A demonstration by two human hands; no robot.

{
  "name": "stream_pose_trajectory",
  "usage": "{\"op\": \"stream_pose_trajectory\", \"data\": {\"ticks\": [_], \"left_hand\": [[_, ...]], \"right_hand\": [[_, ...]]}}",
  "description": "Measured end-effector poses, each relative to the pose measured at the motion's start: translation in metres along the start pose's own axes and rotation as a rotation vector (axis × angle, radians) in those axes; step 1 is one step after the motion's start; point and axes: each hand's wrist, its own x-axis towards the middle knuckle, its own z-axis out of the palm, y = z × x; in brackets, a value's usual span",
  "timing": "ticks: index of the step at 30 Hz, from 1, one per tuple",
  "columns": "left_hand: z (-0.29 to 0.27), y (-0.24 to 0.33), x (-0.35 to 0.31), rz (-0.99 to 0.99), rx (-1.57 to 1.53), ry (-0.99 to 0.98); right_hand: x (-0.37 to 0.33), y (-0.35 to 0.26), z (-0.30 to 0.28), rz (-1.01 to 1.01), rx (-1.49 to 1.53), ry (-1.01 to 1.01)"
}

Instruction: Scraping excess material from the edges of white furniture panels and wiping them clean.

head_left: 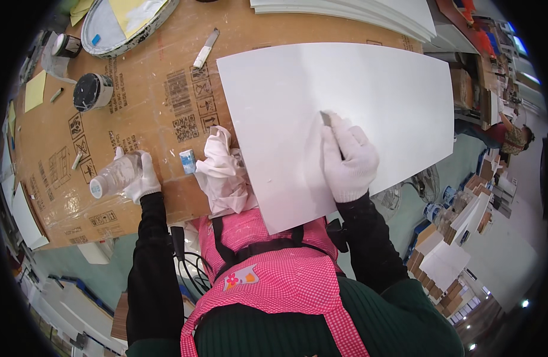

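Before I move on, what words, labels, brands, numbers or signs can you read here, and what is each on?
Brown cardboard on the table: barcode, square code, boxed symbols and dark lettering, whose wording I leave uncopied.
Blue-and-white block: any print too small to read.
Clear bottle in the left hand: any print on its cap too small to read.
Pink apron: flower patch, no words I can make out.
White sheet: none visible.

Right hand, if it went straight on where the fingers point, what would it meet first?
The right hand seems free to cross the white panel to its far edge, though depth is unclear.
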Motion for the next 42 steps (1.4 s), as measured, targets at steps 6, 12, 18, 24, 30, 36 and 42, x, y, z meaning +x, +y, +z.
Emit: {"op": "stream_pose_trajectory", "data": {"ticks": [6, 12, 18, 24, 30, 36, 42], "left_hand": [[0.001, 0.002, 0.000, 0.010, 0.045, 0.003], [0.000, -0.001, 0.001, -0.036, -0.037, 0.014], [0.000, -0.005, 0.003, -0.078, -0.010, -0.001], [-0.003, -0.012, 0.003, 0.003, 0.039, 0.013], [0.004, -0.002, 0.001, -0.044, 0.035, 0.039], [-0.001, -0.003, 0.001, -0.028, -0.014, 0.022], [0.005, 0.006, -0.001, -0.073, 0.041, 0.012]], "right_hand": [[-0.029, -0.018, 0.012, -0.469, 0.066, -0.068], [0.007, 0.007, -0.009, 0.045, -0.015, -0.051], [-0.027, 0.004, 0.006, -0.534, 0.125, -0.190], [0.013, 0.014, -0.004, -0.128, 0.048, -0.073], [-0.017, -0.003, 0.007, -0.611, 0.099, -0.204], [0.004, -0.005, 0.006, -0.325, 0.053, -0.184], [0.001, -0.010, 0.001, -0.646, 0.090, -0.353]]}}
